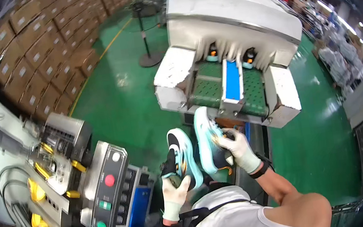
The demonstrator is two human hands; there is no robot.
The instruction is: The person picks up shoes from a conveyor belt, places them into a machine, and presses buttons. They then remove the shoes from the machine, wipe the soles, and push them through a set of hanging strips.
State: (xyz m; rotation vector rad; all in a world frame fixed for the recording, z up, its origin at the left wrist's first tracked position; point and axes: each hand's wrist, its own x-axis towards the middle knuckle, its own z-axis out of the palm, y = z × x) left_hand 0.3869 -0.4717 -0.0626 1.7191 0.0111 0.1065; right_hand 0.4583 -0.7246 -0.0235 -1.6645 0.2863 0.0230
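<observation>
A sneaker in each hand, both pale turquoise, white and black with orange touches, is held up in front of me. My left hand [174, 197], in a white glove, is closed at the heel end of the left sneaker [190, 159]. The gloved right hand [241, 151] grips the right sneaker [205, 145] around its collar, partly covering the opening. The two sneakers hang close together, side by side, with their toes pointing away from me. Just beyond them is the front end of a white conveyor machine [232, 13].
Two green perforated belts [207, 90] run into the machine, with a blue strip [232, 80] between them. Two more shoes [249, 57] sit by its hanging curtain strips. At left stands a control panel [108, 188] with buttons. Stacked cartons [38, 54] and a stand [145, 39] are farther back.
</observation>
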